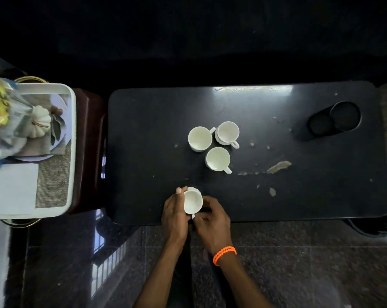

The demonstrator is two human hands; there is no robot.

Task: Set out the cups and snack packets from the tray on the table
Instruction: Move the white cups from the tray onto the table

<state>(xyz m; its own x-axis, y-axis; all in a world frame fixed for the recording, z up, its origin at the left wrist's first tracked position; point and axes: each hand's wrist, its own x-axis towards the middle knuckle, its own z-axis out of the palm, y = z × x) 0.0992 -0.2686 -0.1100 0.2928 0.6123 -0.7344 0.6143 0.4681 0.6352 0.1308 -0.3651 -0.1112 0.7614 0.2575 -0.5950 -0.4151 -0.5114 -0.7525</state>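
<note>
A white cup point(193, 201) is at the near edge of the black table point(299, 196), between both my hands. My left hand point(174, 213) curls round its left side with the thumb up by the rim. My right hand point(211, 221) holds it from the right, near the handle. Three more white cups stand close together mid-table: one at the left point(199, 138), one at the right point(228, 132), one nearer me point(217, 158). The white tray point(71, 152) sits at the left on a brown stand, with a clear snack packet point(1, 112) of yellow contents lying on it.
A black double-ring holder point(335, 118) sits at the table's far right. Pale scuffs and crumbs mark the tabletop. A printed picture of a white pumpkin point(40, 121) lines the tray. Dark polished floor point(299, 263) lies below the table's near edge.
</note>
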